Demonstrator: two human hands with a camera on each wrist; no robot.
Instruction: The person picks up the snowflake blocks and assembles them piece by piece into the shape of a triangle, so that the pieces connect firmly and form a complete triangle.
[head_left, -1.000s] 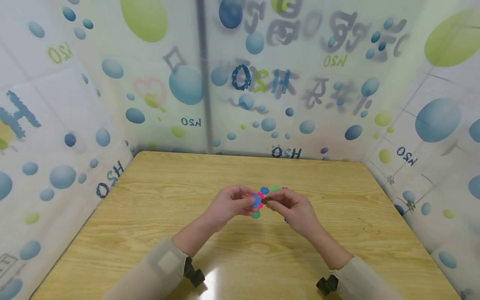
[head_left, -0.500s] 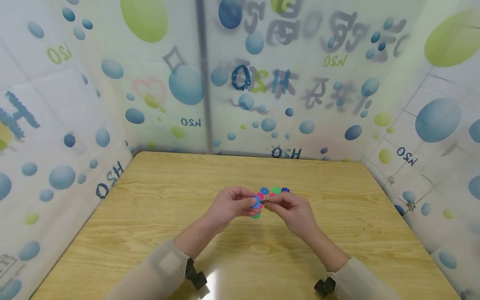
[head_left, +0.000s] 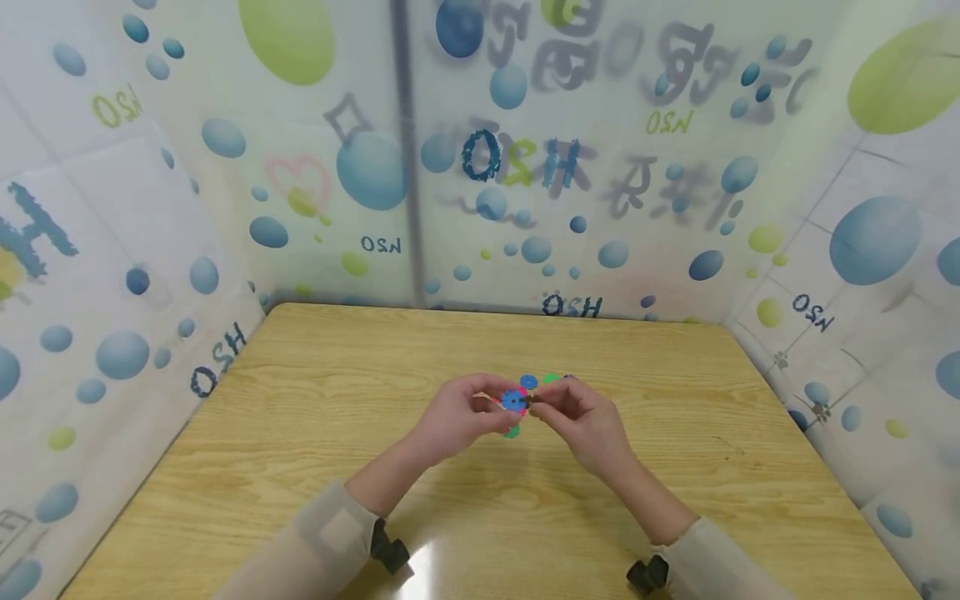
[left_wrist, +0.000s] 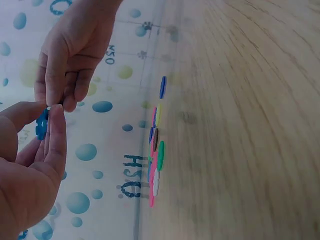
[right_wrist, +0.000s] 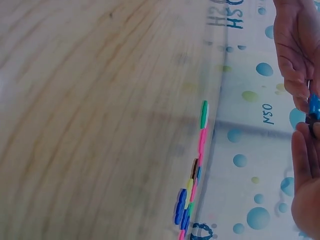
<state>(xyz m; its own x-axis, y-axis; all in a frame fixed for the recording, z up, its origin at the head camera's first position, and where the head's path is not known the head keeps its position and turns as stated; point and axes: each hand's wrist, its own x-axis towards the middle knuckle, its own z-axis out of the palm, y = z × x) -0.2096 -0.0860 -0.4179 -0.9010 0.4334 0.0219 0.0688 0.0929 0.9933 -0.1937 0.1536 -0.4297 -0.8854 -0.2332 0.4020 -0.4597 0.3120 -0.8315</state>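
Observation:
Both hands meet over the middle of the table. My left hand point(head_left: 468, 421) pinches a blue notched plastic disc point(head_left: 513, 401), its round face showing between thumb and fingers. From the other side my right hand point(head_left: 588, 421) pinches a small dark brown disc point(head_left: 530, 401) between thumb and forefinger, right at the blue one's edge. Seen from the right wrist, the blue disc point(right_wrist: 314, 104) and the dark disc point(right_wrist: 312, 121) meet between the fingertips. The left wrist view has the blue disc point(left_wrist: 42, 125) nearly edge-on, and the right fingers hide the brown one.
Several loose notched discs lie flat on the wooden table point(head_left: 360, 358) behind and below the hands, among them a blue disc point(head_left: 528, 382), a light green disc point(head_left: 551, 378) and a darker green disc point(head_left: 512, 432). Patterned curtains point(head_left: 637, 233) enclose the table's back and sides.
My left thumb has slid down off the blue disc's face, which now shows more fully. The brown disc has turned more edge-on in my right fingers, and the right hand has shifted slightly left.

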